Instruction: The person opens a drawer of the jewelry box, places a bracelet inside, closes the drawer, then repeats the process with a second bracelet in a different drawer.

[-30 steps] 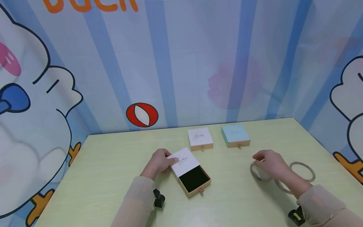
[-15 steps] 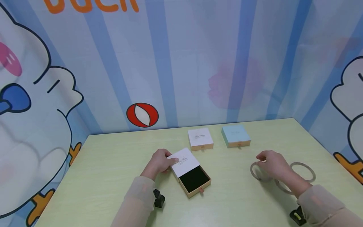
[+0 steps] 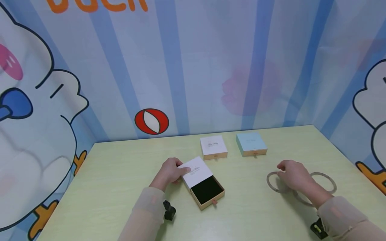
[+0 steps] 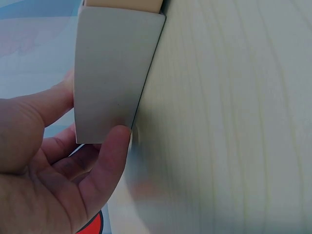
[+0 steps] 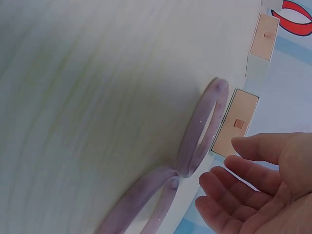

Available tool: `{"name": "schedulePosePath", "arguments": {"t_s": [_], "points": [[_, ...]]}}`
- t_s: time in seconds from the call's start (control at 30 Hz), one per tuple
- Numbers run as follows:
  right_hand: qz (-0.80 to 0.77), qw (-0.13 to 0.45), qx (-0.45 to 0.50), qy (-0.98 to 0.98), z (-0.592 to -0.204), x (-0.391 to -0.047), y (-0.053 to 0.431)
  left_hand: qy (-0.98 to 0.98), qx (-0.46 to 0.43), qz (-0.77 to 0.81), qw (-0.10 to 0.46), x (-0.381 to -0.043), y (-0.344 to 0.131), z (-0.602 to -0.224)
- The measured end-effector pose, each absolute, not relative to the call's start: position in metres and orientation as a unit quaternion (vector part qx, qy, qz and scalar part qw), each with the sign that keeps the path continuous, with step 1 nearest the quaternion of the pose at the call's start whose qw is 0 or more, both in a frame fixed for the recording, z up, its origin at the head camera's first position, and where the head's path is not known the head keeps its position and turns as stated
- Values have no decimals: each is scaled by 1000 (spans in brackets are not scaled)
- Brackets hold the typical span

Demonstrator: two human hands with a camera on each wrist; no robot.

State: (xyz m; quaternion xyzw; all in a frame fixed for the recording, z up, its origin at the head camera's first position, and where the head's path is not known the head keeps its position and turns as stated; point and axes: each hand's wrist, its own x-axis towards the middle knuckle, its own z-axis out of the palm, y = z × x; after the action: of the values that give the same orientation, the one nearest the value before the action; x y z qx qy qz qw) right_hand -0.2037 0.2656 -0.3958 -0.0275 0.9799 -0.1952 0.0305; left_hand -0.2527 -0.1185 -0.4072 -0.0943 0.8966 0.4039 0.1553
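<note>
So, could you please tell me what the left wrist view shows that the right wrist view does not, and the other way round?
Only the left wrist view shows the left hand gripping the partly open box, seen close up.

Only the right wrist view shows the right hand, an upper ring, a lower ring, a nearer box and a farther box.

Both share the pale tabletop and part of the printed backdrop.

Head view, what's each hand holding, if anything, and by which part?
The left hand holds the open white box by the end opposite its pulled-out drawer. The right hand holds nothing.
</note>
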Motion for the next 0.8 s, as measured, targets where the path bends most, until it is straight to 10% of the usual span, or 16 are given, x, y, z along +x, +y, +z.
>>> {"name": "schedulePosePath", "arguments": {"t_s": [0.8], "points": [[-172,55,-12,983,-401,-208,269,899,-93,400,155,-251,-119,-407]]}}
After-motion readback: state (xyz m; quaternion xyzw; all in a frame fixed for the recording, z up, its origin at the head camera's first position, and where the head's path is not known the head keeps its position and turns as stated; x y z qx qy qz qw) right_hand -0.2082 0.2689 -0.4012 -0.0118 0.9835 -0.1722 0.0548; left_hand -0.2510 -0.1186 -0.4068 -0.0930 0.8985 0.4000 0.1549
